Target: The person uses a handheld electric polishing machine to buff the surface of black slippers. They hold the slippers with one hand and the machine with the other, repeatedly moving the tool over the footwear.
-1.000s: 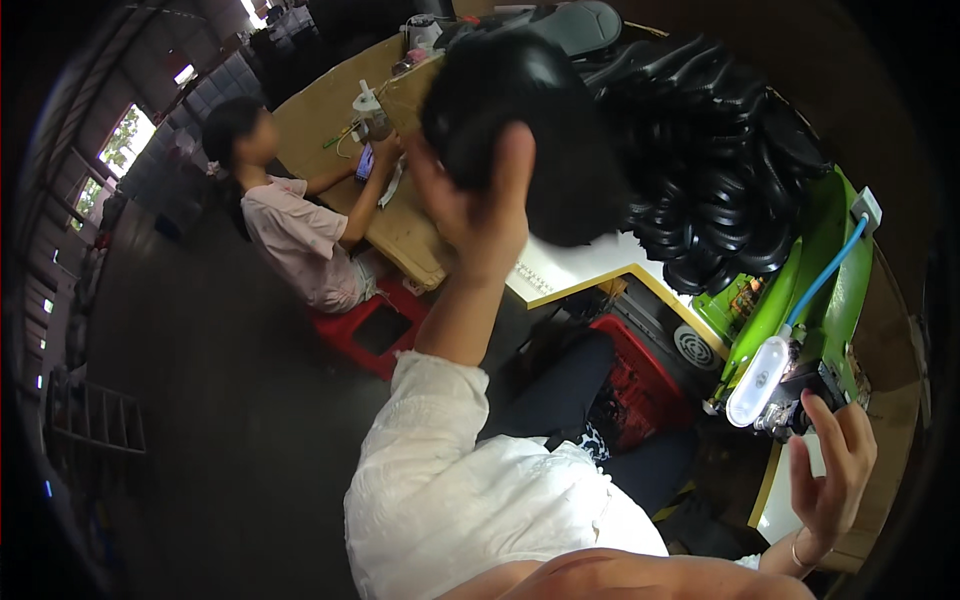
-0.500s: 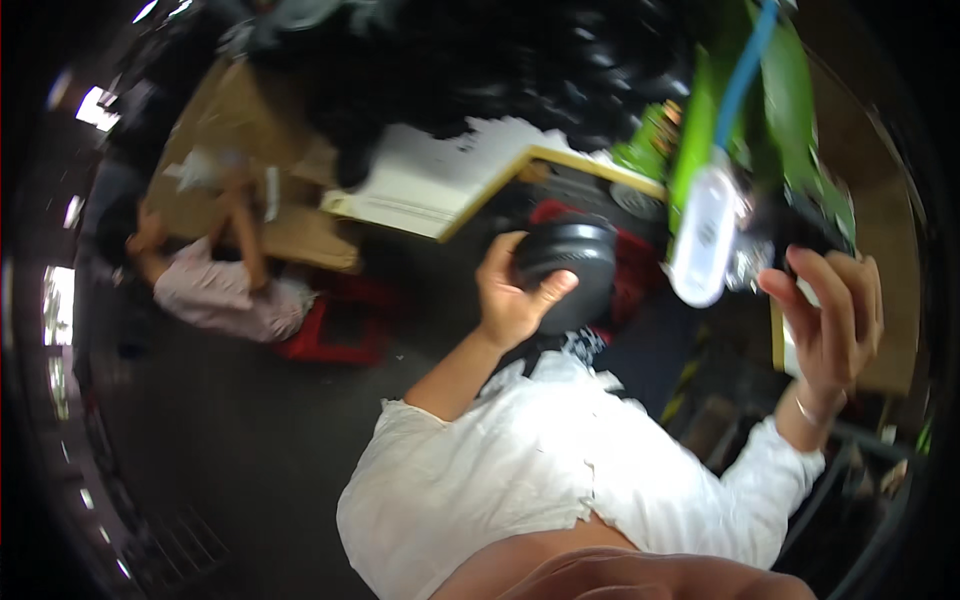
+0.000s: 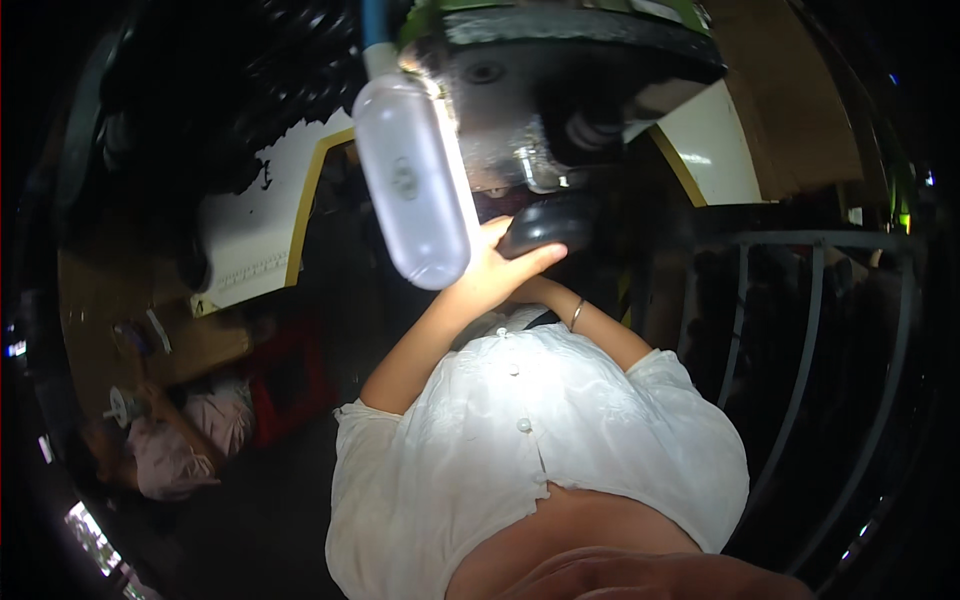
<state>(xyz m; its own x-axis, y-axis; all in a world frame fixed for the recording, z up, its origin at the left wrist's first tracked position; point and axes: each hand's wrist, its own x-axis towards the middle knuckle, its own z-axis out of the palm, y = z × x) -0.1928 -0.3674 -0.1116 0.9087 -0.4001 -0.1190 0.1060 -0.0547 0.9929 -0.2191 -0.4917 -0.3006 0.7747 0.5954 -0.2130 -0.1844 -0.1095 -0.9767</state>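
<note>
A glossy black round part (image 3: 545, 224) is held in front of my body, under a green machine (image 3: 690, 14) with a dark metal head. My left hand (image 3: 497, 268) is closed on its left side, with the thumb along the near face. Just behind and below comes my right hand (image 3: 538, 289), a bracelet on its wrist. Its fingers are hidden by my left hand and the part, so their hold cannot be made out. A whitish capsule-shaped lamp (image 3: 415, 185) on a blue stem hangs close above my left wrist.
White worktop (image 3: 250, 235) with a yellow edge lies on the left, black parts (image 3: 200, 110) heaped behind it. At far left a person (image 3: 195, 440) sits near a red stool (image 3: 285, 385). Grey metal rails (image 3: 815, 330) stand at right; a brown board (image 3: 800, 110) is behind.
My view has swung right to face the machine. My right hand, raised and apart before, is now beside my left. The left still holds the black part, now under the machine head.
</note>
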